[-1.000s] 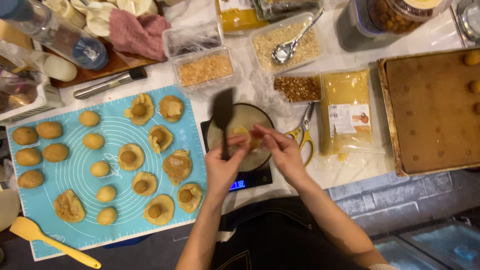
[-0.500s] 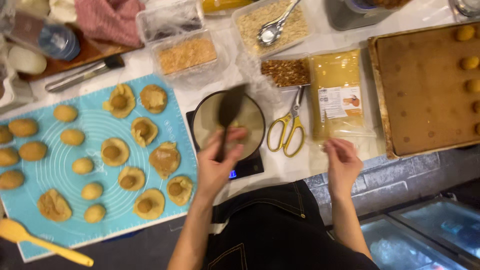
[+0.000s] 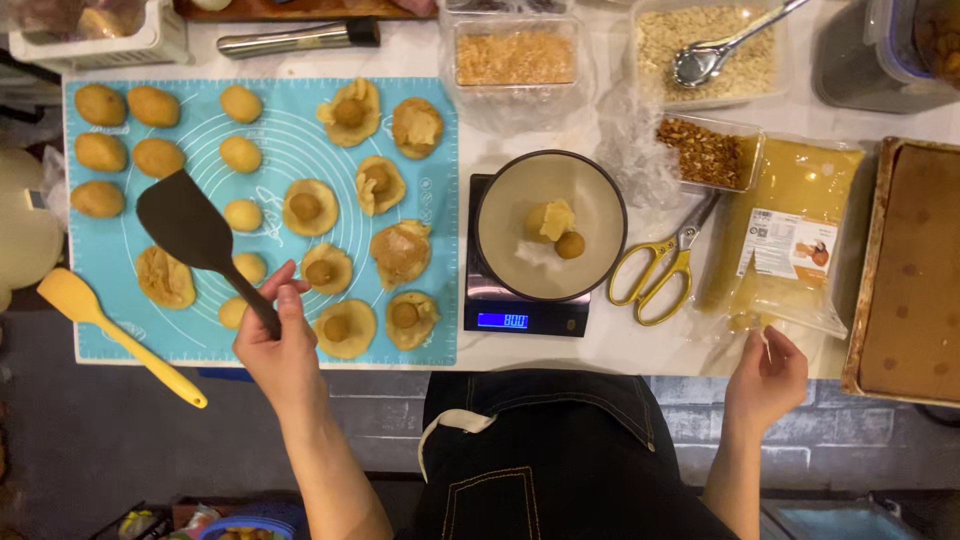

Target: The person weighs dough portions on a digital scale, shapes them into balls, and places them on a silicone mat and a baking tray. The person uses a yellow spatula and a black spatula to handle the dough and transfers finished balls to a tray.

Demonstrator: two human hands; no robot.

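Observation:
My left hand (image 3: 278, 340) grips the handle of a black spatula (image 3: 190, 228), whose blade hovers over the left part of a blue silicone mat (image 3: 440, 200). The mat carries several dough balls (image 3: 103, 104) and flattened dough rounds with filling balls (image 3: 401, 253). My right hand (image 3: 768, 375) hangs at the counter's front edge, fingers loosely curled and holding nothing, just below a clear bag of yellow paste (image 3: 795, 235). A bowl (image 3: 500, 215) with dough pieces sits on a digital scale (image 3: 520, 318) in the middle.
Yellow-handled scissors (image 3: 655, 275) lie right of the scale. A yellow spatula (image 3: 110, 330) rests at the mat's left corner. Tubs of crumbs (image 3: 515, 58), nuts (image 3: 708, 152) and grains with a spoon (image 3: 700, 45) line the back. A brown baking tray (image 3: 915, 270) stands at the right.
My left hand has carried the black spatula from over the bowl leftward to over the mat. My right hand has dropped back from the bowl to the counter's front edge.

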